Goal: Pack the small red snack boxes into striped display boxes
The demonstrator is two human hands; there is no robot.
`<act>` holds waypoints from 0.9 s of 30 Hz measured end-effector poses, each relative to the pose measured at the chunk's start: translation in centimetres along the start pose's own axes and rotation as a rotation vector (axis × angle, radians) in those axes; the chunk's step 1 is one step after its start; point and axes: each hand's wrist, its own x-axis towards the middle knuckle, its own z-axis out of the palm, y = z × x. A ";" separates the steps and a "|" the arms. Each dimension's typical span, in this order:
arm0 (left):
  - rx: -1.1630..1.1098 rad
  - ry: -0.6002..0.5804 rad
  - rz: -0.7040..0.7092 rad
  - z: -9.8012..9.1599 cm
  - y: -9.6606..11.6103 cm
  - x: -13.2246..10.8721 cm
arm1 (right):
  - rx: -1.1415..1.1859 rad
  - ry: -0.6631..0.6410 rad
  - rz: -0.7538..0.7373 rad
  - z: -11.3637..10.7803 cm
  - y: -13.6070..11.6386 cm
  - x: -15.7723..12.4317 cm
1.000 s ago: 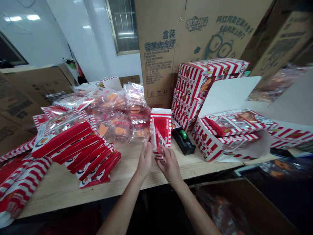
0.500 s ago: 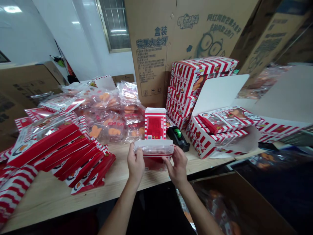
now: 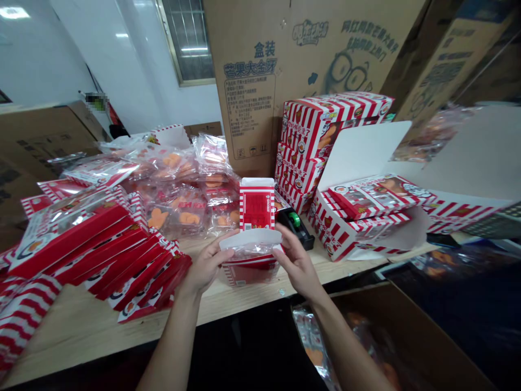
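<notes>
Red-and-white striped snack carton (image 3: 251, 270), shown lying open-ended between the two hands, with its white flap (image 3: 250, 239) raised and clear plastic packaging (image 3: 252, 251) visible at the mouth. The left hand (image 3: 205, 266) is positioned at the carton's left side, its fingers extended and reaching the flap's left end. The right hand (image 3: 297, 262) is positioned at the right side, its fingers partly curled towards the flap's right end. Neither hand is clenched, but whether either is firmly grasping or only touching the carton cannot be determined.

Risks are judged as follows. The plastic could be snagged or torn by the flap's edge, and the flap could be creased if pressed while misaligned. With such light contact, the carton could slip from the fingers. An upright striped box (image 3: 257, 205) stands just beyond the carton and could be knocked over by a careless movement. A black tape dispenser (image 3: 291, 225) lies just beyond the right hand and could be struck by the knuckles. Fanned red packets (image 3: 122, 255) lie to the left of the left hand, near enough to be disturbed if that elbow or wrist swings outward.
</notes>
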 end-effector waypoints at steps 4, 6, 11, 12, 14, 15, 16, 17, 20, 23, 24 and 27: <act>0.073 -0.046 0.118 0.3 0.1 0.4 | 0.050 -0.032 -0.039 0.1 -0.6 0.5; 0.115 -0.079 0.180 0.4 -0.1 0.3 | 0.025 -0.039 -0.027 0.3 -1.1 0.7; 0.348 -0.052 0.307 0.1 -0.3 -0.5 | -0.122 -0.048 0.036 0.8 -2.3 1.0; 0.371 -0.019 0.302 0.0 -0.2 -0.6 | -0.149 -0.060 0.049 0.8 -2.4 1.1; 0.398 0.043 0.261 0.0 0.0 -0.7 | -0.189 -0.066 0.075 0.9 -2.4 1.2; 0.420 0.061 0.242 -0.1 0.2 -0.7 | -0.191 -0.058 0.082 0.9 -2.3 1.2; 0.447 0.061 0.232 -0.1 0.4 -0.7 | -0.177 -0.049 0.087 0.9 -2.2 1.3; 0.477 0.050 0.235 -0.1 0.5 -0.7 | -0.149 -0.046 0.089 0.9 -2.1 1.4; 0.579 -0.004 0.325 -0.5 1.0 -1.0 | -0.044 -0.101 0.058 0.4 -1.8 1.6; 0.650 -0.068 0.439 -1.0 0.8 -1.4 | -0.081 -0.253 -0.058 -0.6 -1.6 1.6; 0.664 -0.077 0.464 -1.2 0.6 -1.6 | -0.134 -0.304 -0.101 -0.9 -1.5 1.6; 0.722 -0.063 0.493 -1.5 0.1 -2.1 | -0.287 -0.390 -0.157 -1.6 -1.6 1.2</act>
